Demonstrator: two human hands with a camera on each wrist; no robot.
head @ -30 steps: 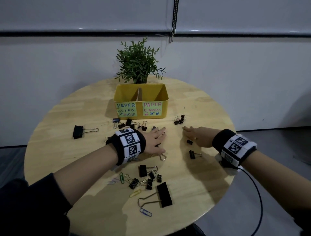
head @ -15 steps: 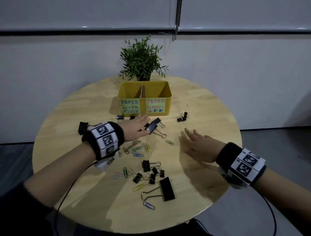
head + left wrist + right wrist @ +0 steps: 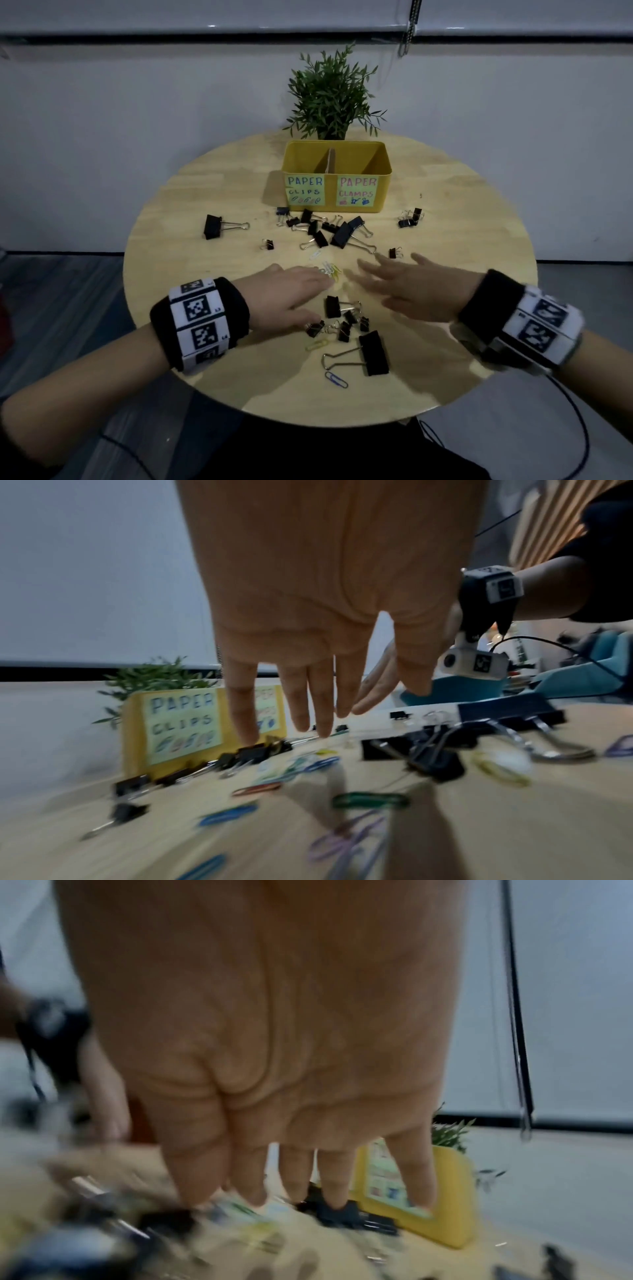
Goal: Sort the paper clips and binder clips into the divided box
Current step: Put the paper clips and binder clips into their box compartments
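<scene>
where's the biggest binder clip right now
In the head view the biggest binder clip lies on the table's near edge, right of centre, between a yellow paper clip and a blue paper clip.

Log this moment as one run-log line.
left hand open over paper clips | right hand open, empty | yellow box shows no clips | binder clips loose on table

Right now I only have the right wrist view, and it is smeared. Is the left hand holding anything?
Observer: No. The left hand is open with straight fingers, its fingertips at a small pile of coloured paper clips.
Operator: Which half of the box takes paper clips?
Observer: On the yellow box, the left label in the head view reads PAPER CLIPS and the right one reads PAPER CLAMPS.
Operator: Anything close to the near table edge?
Observer: Yes. The largest binder clip lies there, with a blue paper clip beside its handles.
</scene>
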